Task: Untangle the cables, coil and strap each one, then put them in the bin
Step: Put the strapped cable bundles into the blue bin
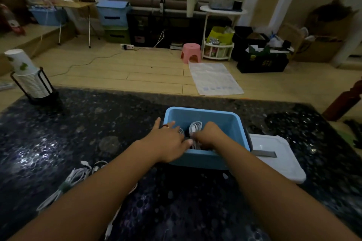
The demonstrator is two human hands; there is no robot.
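A blue plastic bin [225, 117] stands on the dark speckled table, with coiled white cables [196, 126] inside it. My left hand [168, 139] lies over the bin's left rim, fingers spread and fairly straight, a ring on one finger. My right hand [208, 135] reaches down into the bin with curled fingers around a white cable coil; what exactly its fingertips hold is partly hidden. More white cables [78, 176] lie loose on the table at the lower left, partly under my left forearm.
A white bin lid [278, 156] lies right of the bin. A stack of paper cups in a black holder [31, 78] stands at the table's far left corner. Beyond the table are wooden floor, a pink stool [191, 53] and crates.
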